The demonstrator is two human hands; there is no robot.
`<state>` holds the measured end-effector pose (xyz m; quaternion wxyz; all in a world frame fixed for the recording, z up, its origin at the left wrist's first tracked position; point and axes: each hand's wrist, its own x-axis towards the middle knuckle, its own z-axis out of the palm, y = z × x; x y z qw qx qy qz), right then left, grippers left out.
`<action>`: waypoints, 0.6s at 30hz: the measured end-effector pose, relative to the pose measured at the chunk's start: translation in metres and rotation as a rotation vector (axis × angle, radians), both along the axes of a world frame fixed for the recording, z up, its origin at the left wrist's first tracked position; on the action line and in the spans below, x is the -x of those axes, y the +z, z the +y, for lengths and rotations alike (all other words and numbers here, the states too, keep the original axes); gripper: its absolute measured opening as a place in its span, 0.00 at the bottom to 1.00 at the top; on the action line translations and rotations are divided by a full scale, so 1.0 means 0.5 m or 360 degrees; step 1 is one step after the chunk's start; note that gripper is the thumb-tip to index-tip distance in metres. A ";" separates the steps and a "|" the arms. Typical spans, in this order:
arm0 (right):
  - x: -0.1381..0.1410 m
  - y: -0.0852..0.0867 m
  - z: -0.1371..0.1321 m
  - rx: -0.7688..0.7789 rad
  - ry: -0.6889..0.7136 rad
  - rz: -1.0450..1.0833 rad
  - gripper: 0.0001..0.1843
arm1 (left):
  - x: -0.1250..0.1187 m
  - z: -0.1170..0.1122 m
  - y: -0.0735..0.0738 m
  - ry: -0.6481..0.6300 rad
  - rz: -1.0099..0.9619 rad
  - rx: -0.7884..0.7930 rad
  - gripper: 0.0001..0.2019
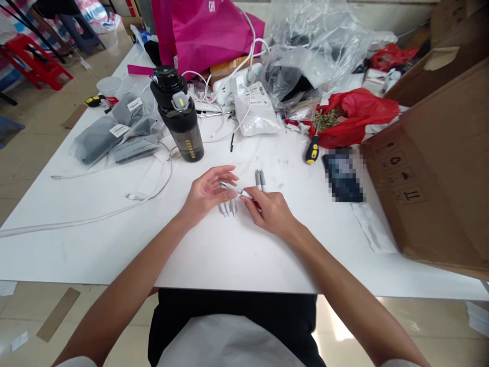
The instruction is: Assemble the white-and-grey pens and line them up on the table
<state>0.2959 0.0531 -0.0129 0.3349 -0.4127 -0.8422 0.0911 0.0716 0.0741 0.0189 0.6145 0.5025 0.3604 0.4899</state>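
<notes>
My right hand (pixel 269 210) pinches a thin white pen-like stick (pixel 234 189) at its near end, just above the white table (pixel 237 250). My left hand (pixel 208 191) is cupped with fingers spread around the stick's far tip and touches it. Under the hands lie three short white pieces (pixel 227 208) side by side. Two grey pens (pixel 260 179) lie together just beyond my right hand.
A dark water bottle (pixel 179 117) stands behind my left hand. White cables (pixel 145 196) run left. Grey bagged packets (pixel 114 135), a pink bag (pixel 206 30), clear plastic bags, a red bag (pixel 355 114), a screwdriver (pixel 312 149), a phone (pixel 343 176) and a big cardboard box (pixel 439 168) crowd the back and right.
</notes>
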 end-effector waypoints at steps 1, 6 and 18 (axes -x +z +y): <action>-0.001 0.000 0.000 -0.0007 -0.0011 -0.0002 0.13 | 0.000 -0.001 0.000 -0.0044 0.0015 0.0005 0.26; -0.003 0.004 0.001 0.0018 0.0000 0.0009 0.15 | -0.001 -0.002 -0.011 0.0055 0.0173 0.0071 0.13; -0.001 0.014 0.003 0.0024 0.0045 0.0023 0.17 | 0.001 0.001 -0.016 -0.0010 0.0184 -0.0033 0.13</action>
